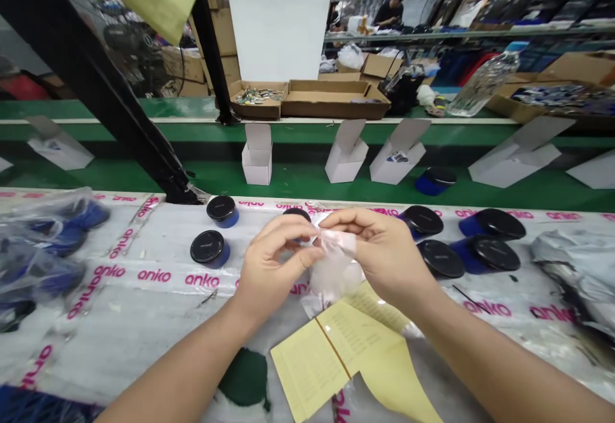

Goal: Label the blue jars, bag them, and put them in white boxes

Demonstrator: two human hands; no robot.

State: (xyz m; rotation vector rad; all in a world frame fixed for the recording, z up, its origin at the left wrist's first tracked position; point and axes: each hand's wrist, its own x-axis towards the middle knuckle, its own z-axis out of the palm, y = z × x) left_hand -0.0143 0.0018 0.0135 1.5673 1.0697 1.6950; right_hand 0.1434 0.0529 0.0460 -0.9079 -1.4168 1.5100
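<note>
A thin, crumpled clear plastic bag (334, 272) hangs between my two hands above the table. My right hand (389, 259) is closed on its upper part, fingers and thumb pinched together. My left hand (271, 266) meets the bag's edge at the top, thumb and fingertips brought together on it. Below the bag lie printed yellow paper sheets (307, 365). Just behind my hands a black-lidded round container (296, 213) is partly hidden. Two more blue containers with black lids, one behind (222, 210) and one nearer (210, 248), stand left of my left hand.
Several black-lidded containers (490, 253) stand at right. Open white boxes (257, 157) line the green conveyor (298, 182). Bagged blue items (48, 243) lie at left, a dark green cloth piece (245, 377) in front. A black post (110, 90) slants across the left side.
</note>
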